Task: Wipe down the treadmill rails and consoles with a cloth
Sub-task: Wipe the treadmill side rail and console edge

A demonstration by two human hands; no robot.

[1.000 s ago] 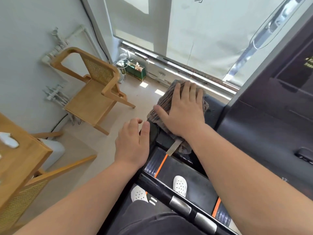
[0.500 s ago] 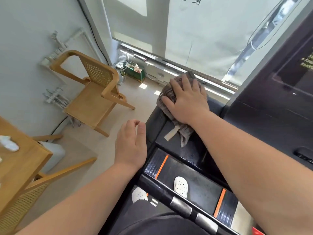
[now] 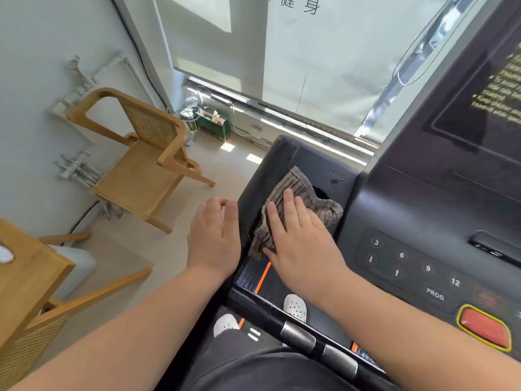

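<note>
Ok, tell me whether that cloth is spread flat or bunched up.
Bunched up, not spread flat: the cloth is wrinkled, its edges folded over, under the right hand pressing it flat-fingered onto the console wing.

The grey-brown ribbed cloth [image 3: 301, 193] lies on the left wing of the black treadmill console [image 3: 423, 210], with the right grip [image 3: 298, 244] flat on it. The dark number keypad [image 3: 408, 266] sits to its right. The left grip [image 3: 214, 241] is just beside the console's left edge. Well left, on the floor, stands a pale wooden cane-backed chair [image 3: 141, 170], with the wooden desk [image 3: 31, 266] nearer.
</note>
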